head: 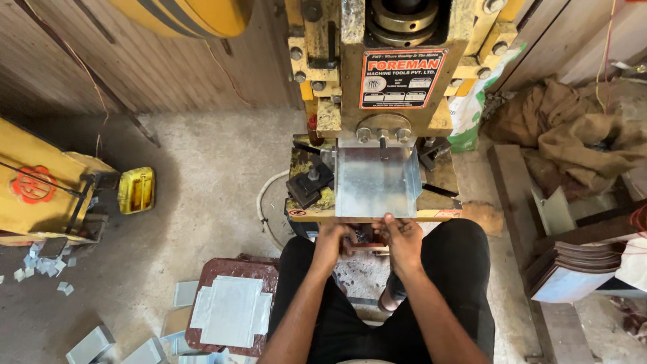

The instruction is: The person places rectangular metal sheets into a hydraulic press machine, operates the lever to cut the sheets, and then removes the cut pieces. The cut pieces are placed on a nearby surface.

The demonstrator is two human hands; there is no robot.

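Your right hand pinches the near edge of the bent metal sheet; your left hand, fingers curled below that edge, grip unclear.

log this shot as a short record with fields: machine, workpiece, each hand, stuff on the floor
machine: yellow press machine with a red plate
workpiece: folded sheet-metal piece lying on the press bed
left hand: at the bed's front edge, below the sheet; grip hidden
right hand: fingertips touching the sheet's front edge
floor left: stack of flat metal blanks on a reddish stool, small offcuts
floor right: stacked metal parts
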